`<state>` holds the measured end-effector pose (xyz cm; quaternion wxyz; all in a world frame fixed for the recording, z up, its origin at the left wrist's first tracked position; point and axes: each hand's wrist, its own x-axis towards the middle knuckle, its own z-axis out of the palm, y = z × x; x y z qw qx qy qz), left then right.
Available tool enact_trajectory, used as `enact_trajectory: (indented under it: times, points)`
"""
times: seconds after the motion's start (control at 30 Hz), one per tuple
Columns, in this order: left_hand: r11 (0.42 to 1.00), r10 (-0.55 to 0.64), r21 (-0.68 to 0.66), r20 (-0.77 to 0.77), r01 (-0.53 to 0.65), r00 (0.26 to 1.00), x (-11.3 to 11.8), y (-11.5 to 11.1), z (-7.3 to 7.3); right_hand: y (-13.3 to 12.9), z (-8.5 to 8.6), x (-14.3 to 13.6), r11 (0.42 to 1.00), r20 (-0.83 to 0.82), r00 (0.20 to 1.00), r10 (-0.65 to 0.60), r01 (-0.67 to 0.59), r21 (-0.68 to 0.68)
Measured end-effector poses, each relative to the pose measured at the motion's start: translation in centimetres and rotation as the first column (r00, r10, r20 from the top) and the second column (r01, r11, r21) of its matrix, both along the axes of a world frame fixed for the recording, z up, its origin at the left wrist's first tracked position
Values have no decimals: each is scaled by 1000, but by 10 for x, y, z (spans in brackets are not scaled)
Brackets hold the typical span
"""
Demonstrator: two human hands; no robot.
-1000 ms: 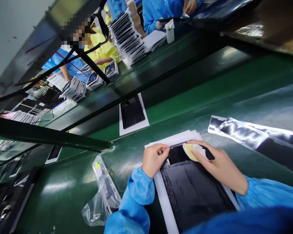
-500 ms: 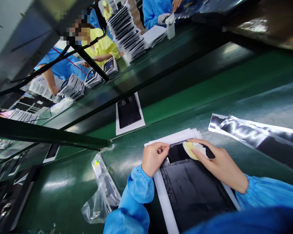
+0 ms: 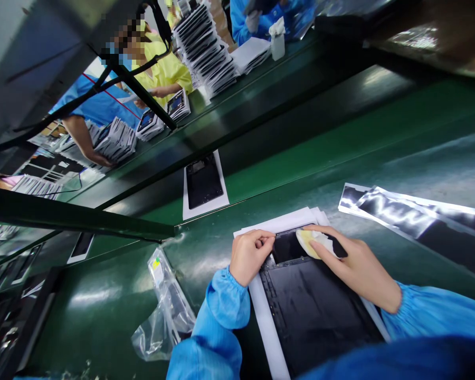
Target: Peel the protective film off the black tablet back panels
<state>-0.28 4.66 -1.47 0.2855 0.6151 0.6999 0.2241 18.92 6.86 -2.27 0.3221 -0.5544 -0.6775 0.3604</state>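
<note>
A black flat panel (image 3: 316, 306) lies on white sheets (image 3: 266, 332) on the green bench. At its upper left corner my left hand (image 3: 250, 256) is closed, thumb and forefinger pinched at the edge; what they hold, if anything, is too small to make out. My right hand (image 3: 354, 264) is wrapped round a crumpled white and yellow cloth (image 3: 309, 244), which rests over the panel's dark top section (image 3: 288, 247). A dark piece shows beside the cloth, under the fingers.
Clear plastic bags (image 3: 168, 311) lie left of my left arm. Shiny black strips (image 3: 399, 211) lie at the right. Behind, a device on white paper (image 3: 203, 184) sits on a green belt, with stacks (image 3: 206, 50), a white bottle (image 3: 277, 45), a metal post and people beyond.
The device on the belt has shifted slightly left. Across the belt, a person's arm has moved at the stacks and a gloved hand has lifted. My hands have barely moved.
</note>
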Motion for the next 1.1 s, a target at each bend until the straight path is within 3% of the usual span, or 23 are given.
enact_trajectory:
  times: [1.1]
  points:
    - [1000, 4, -3, 6, -4, 1000, 0, 0, -1, 1, -3, -1, 1000, 33, 999, 22, -23, 18]
